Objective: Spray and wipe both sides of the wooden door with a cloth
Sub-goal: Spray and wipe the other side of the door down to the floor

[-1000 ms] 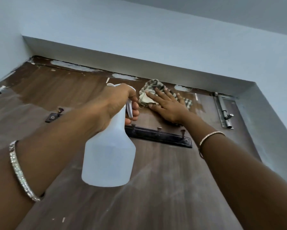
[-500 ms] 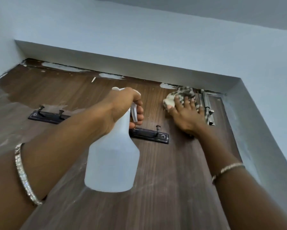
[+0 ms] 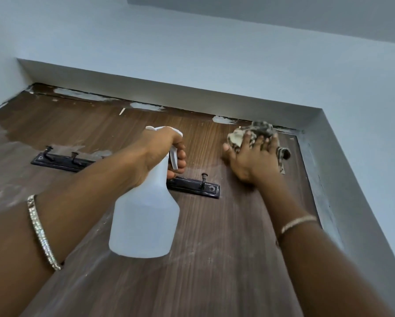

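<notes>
While the right grip lies flat with straight, spread fingers on the cloth, pressing it against the wooden door, the left grip is curled round the neck of the spray bottle, fingers by the trigger. The cloth sits bunched under and just beyond the right fingertips, high in the door's top corner, close to the grey frame on that grip's outer side; a tail of it pokes out past the little finger. It looks soft and limp, so it will likely fold and creep out from under a flat palm; gathering a wad into the palm seems the surer way to move it. If damp, it should drag a little on the grained surface rather than slide. The bottle hangs below the left grip, translucent plastic, stiff yet probably light; how full it is I cannot tell. The neck is the sensible hold, since the broad body beneath would slip in a wet hand. A dark hook rail lies between the two grips, nearer the wrists, its pegs liable to snag the cloth. Pale smears show on the door below both wrists
</notes>
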A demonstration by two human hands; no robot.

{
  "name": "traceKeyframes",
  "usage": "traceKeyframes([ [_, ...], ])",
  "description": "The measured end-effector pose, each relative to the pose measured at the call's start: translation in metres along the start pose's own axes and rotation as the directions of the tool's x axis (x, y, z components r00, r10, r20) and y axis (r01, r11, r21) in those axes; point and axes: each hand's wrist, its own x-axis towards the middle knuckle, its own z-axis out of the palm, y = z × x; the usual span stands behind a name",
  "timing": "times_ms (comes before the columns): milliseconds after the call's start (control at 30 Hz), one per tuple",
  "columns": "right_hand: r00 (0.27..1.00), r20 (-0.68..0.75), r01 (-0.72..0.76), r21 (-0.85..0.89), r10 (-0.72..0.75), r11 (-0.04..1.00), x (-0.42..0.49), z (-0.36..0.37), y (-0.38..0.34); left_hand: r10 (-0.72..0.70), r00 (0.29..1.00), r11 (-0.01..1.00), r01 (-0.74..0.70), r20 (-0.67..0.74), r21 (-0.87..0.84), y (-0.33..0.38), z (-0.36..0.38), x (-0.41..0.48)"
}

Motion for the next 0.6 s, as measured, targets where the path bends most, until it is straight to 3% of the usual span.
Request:
traceKeyframes([
  [100, 1.0, -0.029, 0.011, -0.03, -0.011, 1.0, -0.02, 0.008, -0.005, -0.009, 1.0, 1.0, 0.009, -0.006, -0.009, 0.0, 0.001, -0.001],
  [200, 0.999, -0.028, 0.028, 0.01, -0.028, 1.0, 0.019, -0.004, 0.002, -0.023, 1.0, 1.0, 0.023, 0.007, 0.008, 0.002, 0.005, -0.002],
  [367, 0.998, 0.067, 0.017, 0.059, -0.021, 0.998, 0.069, -0.02, 0.017, -0.014, 1.0, 1.0, 0.013, 0.015, 0.007, 0.004, 0.01, -0.003],
  [600, 0.993, -0.084, 0.092, 0.073, -0.085, 0.993, -0.041, 0.02, 0.005, -0.028, 0.999, 0.999, 0.028, 0.035, -0.021, 0.006, 0.015, -0.012],
])
